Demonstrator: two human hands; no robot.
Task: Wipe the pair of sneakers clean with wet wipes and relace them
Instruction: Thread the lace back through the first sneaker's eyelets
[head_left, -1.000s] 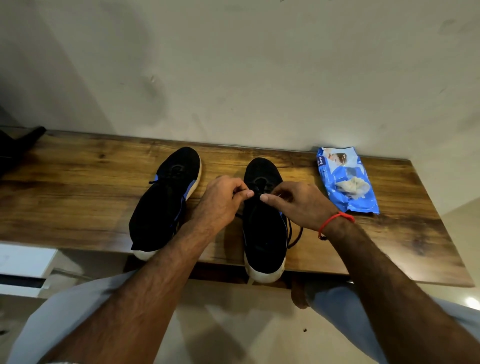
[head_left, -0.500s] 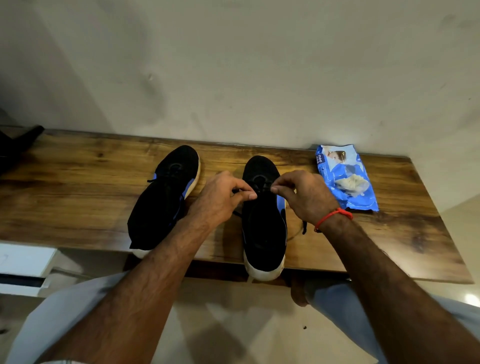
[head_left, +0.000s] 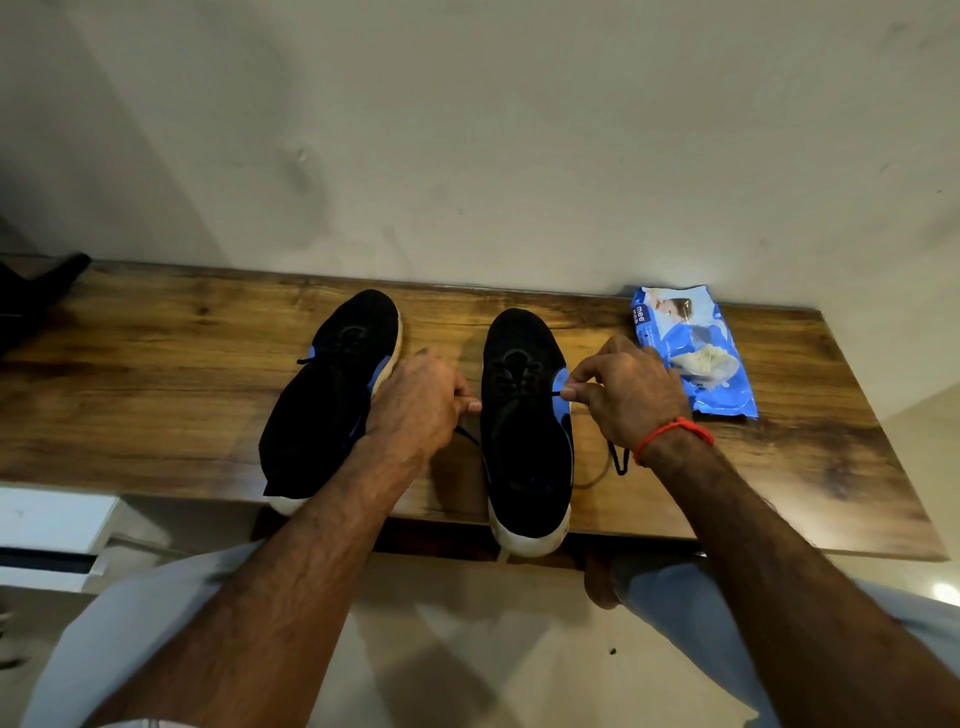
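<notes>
Flanking the right sneaker (head_left: 524, 441), both hands (head_left: 623, 392) pinch its lace (head_left: 618, 460) ends.

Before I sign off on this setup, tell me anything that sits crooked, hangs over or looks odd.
Both black sneakers overhang the wooden shelf's front edge at the heel: the right black sneaker most, while the left black sneaker lies angled. A crumpled white wipe lies on the blue wet-wipe pack. Each hand, left hand and right hand, pinches a black lace.

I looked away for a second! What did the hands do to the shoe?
Both hands pulled apart: left hand to the shoe's left side, right hand to its right, each keeping its grip on the black lace. Right sneaker, left sneaker and wipes pack stayed put.
</notes>
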